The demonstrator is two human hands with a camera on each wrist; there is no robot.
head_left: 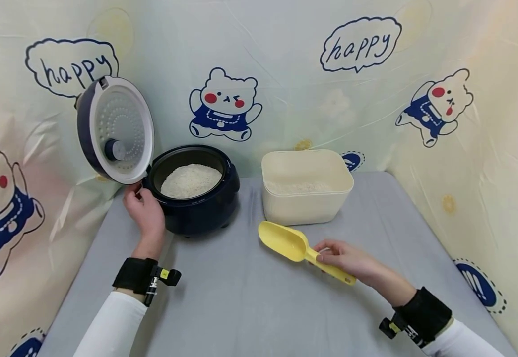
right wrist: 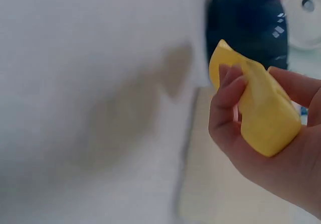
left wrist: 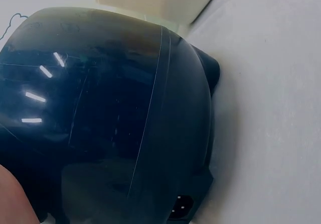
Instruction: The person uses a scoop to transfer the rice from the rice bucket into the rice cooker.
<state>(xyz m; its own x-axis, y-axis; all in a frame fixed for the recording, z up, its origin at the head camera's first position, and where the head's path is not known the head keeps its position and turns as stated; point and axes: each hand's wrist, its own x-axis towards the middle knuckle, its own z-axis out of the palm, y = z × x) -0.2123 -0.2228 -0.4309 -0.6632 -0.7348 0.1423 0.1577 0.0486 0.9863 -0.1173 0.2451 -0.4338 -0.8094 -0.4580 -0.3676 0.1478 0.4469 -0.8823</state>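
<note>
- The right hand (head_left: 348, 260) is closed around the handle of a yellow scoop (head_left: 294, 248); in the right wrist view the fingers (right wrist: 225, 101) are seen curled on the yellow plastic.
- The scoop is held low over the grey table (head_left: 241, 297), and its empty bowl is pointed to the left, just in front of the cream box (head_left: 305, 186).
- Rice is seen inside the box, which is placed near the right side of the cooker (head_left: 196, 198).
- The left hand (head_left: 145, 208) is laid against the left side of the cooker, under the raised lid (head_left: 116, 129). Whether its fingers are curled cannot be told.
- The cooker is open, and white rice (head_left: 190, 180) is seen in its pot.
- A cloth printed with bears (head_left: 225, 106) is hung behind the table.
</note>
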